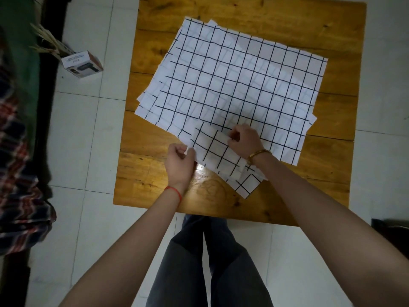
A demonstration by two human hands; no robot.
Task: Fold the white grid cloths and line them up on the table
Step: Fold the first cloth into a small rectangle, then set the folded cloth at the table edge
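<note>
A stack of white cloths with a black grid (239, 85) lies spread flat across the wooden table (150, 173). At its near edge, a smaller piece of grid cloth (214, 151) is turned up and over the stack. My left hand (180, 161) pinches the left corner of that piece just off the stack's near edge. The piece's upper edge is pinched between the curled fingers of my right hand (243, 139), which lies over the stack. A further bit of grid cloth (245, 185) pokes out under my right wrist.
The table stands on a white tiled floor (88, 134). A small cardboard box (81, 64) and some dry stalks lie on the floor at the left. A plaid cloth (20, 173) lies at the far left edge. My legs stand at the table's near edge.
</note>
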